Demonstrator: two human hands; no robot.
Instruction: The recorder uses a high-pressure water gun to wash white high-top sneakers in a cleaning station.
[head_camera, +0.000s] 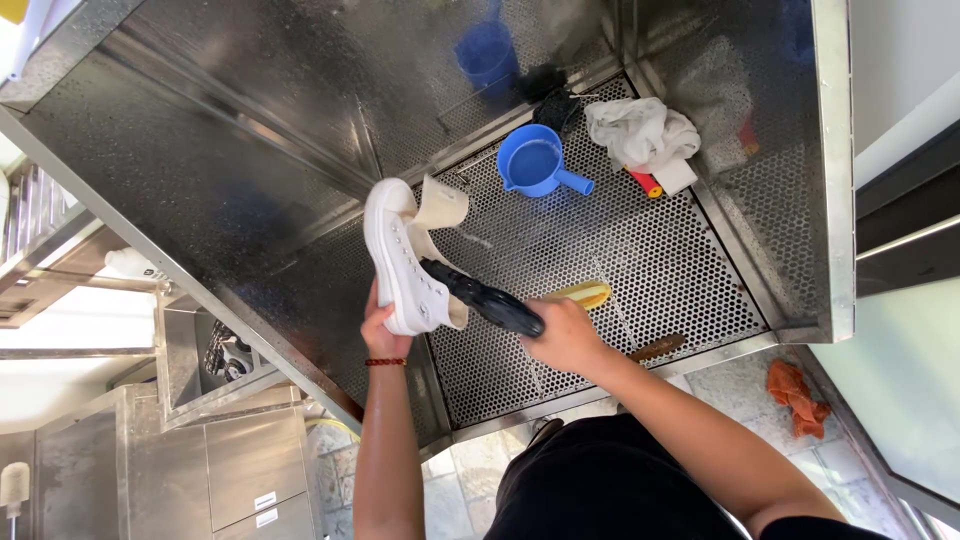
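Observation:
My left hand (380, 335) holds a white high-top sneaker (400, 255) by its heel end, sole turned left, tongue flapped open, over a perforated steel sink floor (660, 270). My right hand (565, 335) grips a black spray gun (485, 298) whose nozzle points into the shoe's opening. A red bead bracelet circles my left wrist.
A blue plastic scoop with handle (535, 160) sits further back, beside a crumpled white cloth (640, 132) and a red item (645, 183). A yellow brush (585, 293) lies past my right hand. A brown-handled tool (657, 348) rests on the sink's front edge. An orange rag (795, 395) lies on the tiled floor.

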